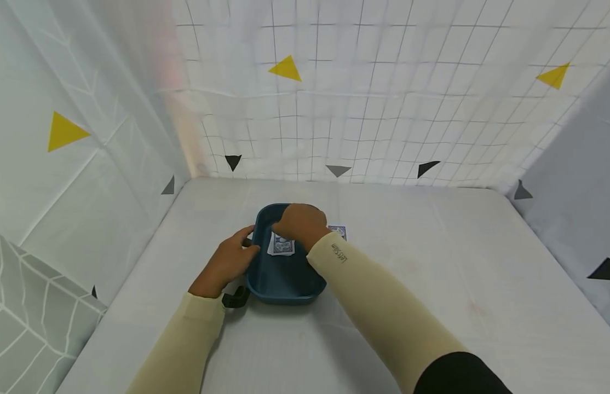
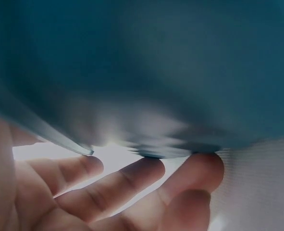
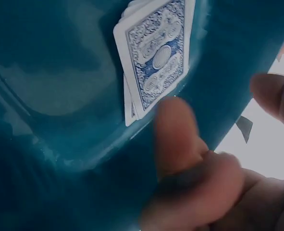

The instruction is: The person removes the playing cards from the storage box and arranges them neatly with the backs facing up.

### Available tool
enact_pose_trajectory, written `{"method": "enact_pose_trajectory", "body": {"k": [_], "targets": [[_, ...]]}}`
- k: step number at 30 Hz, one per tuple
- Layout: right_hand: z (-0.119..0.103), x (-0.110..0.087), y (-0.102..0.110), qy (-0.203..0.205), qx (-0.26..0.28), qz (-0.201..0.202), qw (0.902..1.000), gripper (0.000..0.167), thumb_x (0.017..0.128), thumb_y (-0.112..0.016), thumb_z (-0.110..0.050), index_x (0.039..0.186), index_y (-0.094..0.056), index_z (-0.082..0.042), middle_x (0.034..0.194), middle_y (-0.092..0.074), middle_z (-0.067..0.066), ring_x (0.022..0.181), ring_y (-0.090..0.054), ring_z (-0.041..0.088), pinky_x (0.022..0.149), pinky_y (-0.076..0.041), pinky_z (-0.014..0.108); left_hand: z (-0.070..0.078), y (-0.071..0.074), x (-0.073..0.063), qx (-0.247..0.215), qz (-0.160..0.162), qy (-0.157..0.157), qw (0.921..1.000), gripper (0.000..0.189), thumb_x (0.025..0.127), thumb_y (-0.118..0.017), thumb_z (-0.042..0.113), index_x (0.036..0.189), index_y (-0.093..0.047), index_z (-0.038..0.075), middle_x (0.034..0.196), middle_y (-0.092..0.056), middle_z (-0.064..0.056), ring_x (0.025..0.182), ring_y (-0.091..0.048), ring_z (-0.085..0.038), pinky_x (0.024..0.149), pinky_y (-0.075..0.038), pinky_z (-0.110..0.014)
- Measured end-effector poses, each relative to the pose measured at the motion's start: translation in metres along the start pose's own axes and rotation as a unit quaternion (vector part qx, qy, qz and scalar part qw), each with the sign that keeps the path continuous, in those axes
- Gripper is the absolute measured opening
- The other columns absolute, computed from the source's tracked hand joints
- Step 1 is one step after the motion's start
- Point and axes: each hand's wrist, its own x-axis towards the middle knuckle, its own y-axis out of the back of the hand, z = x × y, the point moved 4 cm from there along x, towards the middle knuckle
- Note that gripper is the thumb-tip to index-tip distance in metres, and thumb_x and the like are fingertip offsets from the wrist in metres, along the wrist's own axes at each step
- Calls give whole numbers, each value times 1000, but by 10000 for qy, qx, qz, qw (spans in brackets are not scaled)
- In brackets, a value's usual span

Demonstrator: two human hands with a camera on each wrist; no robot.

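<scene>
A dark teal tray (image 1: 285, 290) sits on the table, with a small stack of blue-backed playing cards (image 3: 158, 57) on its floor. At the tray's left side my left hand (image 1: 229, 260) grips the rim. In the left wrist view its fingers (image 2: 151, 171) touch the outside of the tray wall. Over the tray's far part reaches my right hand (image 1: 300, 221), its fingers loosely bent. A right fingertip (image 3: 175, 130) is close to the stack's corner in the right wrist view, and no card shows between the fingers. The right hand partly hides the stack in the head view.
Another blue-backed playing card (image 1: 338, 231) lies right of the tray, partly behind the right wrist. The white-covered table (image 1: 433, 273) stretches widely to the right. White hangings (image 1: 384, 98) with a grid and triangular markers enclose its back and sides.
</scene>
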Motion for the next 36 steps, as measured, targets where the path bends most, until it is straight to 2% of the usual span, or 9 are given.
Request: {"method": "enact_pose_trajectory", "body": {"k": [8,13,22,27,31,36], "targets": [[-6,-3,-8,179,-585,540,9967,48,99,-63,-55,74,-81,-19,60,-63,-5,63,-64,15,72,-60,40,-2,0,0,-45,32,9,10000,65,110,-52,33,170,-31,22,151,-59,-18,130,-63,-39,99,-54,-56],[-6,-1,-15,-20,-575,504,9971,48,99,-66,-56,68,-75,-20,59,-62,-4,62,-65,17,70,-61,43,-2,-1,0,-80,23,27,10000,65,110,-52,33,171,-31,23,151,-59,-18,131,-63,-38,100,-54,-56],[-6,4,-24,-358,-480,258,9979,47,98,-66,-57,76,-79,-18,65,-68,-2,68,-68,20,78,-61,49,-2,0,1,-97,11,8,10000,65,110,-51,34,170,-31,22,152,-59,-17,131,-62,-37,102,-53,-55],[-6,5,-30,-541,-308,118,9980,51,98,-67,-60,94,-84,-12,75,-71,2,75,-68,23,85,-59,50,-3,0,2,-146,-2,9,9999,65,110,-52,34,170,-31,22,152,-58,-18,132,-62,-38,104,-52,-57],[-7,7,-34,-607,-276,161,9976,53,96,-71,-59,108,-84,-9,84,-75,3,80,-69,23,89,-59,51,-4,-2,2,-182,5,35,9998,65,110,-52,33,170,-31,22,153,-58,-18,132,-62,-38,104,-52,-57],[-6,11,-36,-569,-310,178,9977,45,92,-80,-51,109,-84,-10,89,-77,1,82,-70,21,91,-59,50,-5,-2,2,-189,35,39,9998,65,109,-53,33,170,-31,22,154,-57,-18,134,-60,-39,105,-51,-59]]}}
